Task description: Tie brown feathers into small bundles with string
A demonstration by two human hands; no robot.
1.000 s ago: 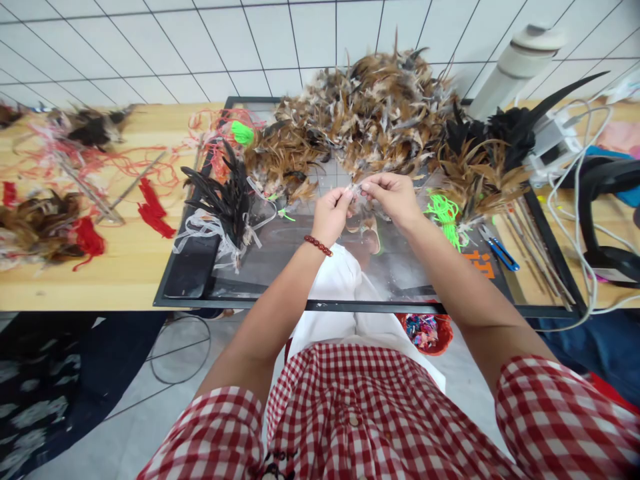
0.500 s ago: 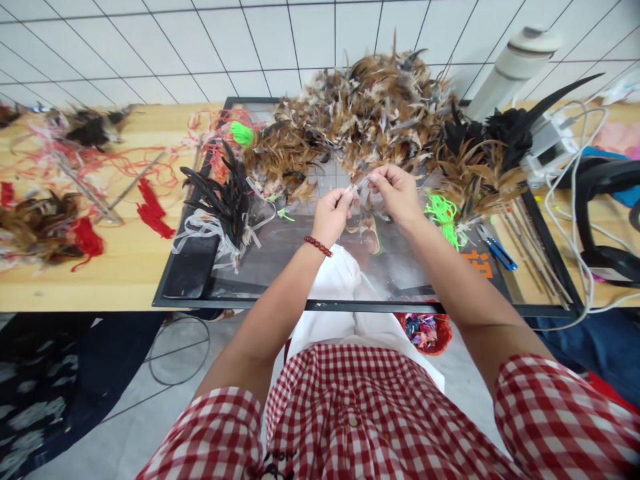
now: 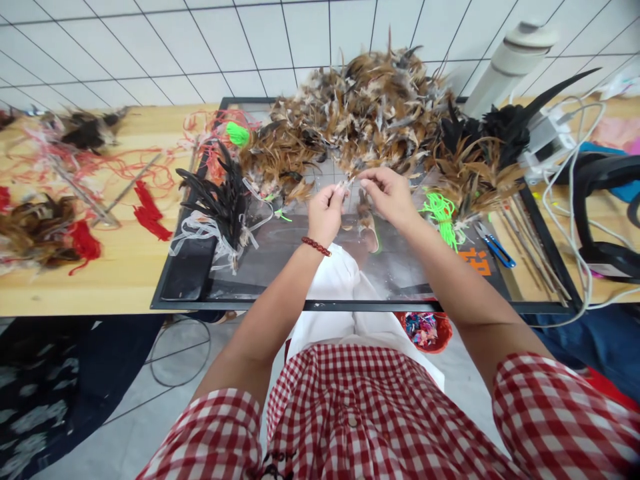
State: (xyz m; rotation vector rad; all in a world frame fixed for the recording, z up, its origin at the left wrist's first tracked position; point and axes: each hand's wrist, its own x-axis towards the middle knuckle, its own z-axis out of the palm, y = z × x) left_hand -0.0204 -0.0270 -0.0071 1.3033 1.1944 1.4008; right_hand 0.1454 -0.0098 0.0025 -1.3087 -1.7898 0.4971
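Note:
Above the glass-like board [image 3: 280, 283], my left hand [image 3: 326, 210] pinches a small pale feather [image 3: 343, 184] between thumb and fingertips. A beaded bracelet [image 3: 316, 246] circles that wrist. My right hand [image 3: 389, 195] is just to the right, thumb and index finger close together by the feather's tip. What lies between those right fingertips is too small to make out. Behind both hands rises a big heap of brown feathers [image 3: 370, 113]. To the left lies a bunch of black feathers [image 3: 225, 200] with white ribbon strips [image 3: 200, 230].
Bright green cord [image 3: 443, 217], blue-handled snips [image 3: 495, 245] and thin sticks [image 3: 535, 253] lie on the right. A pale bottle [image 3: 513, 67] stands at the back near white cables [image 3: 583, 220]. On the left are a dark phone [image 3: 187, 277] and red yarn [image 3: 150, 212]. Below hangs a red basket [image 3: 435, 333].
My right hand has shifted slightly left, its index finger now straighter. White fluff stretched between the hands before; now the pale feather stands at my left fingertips.

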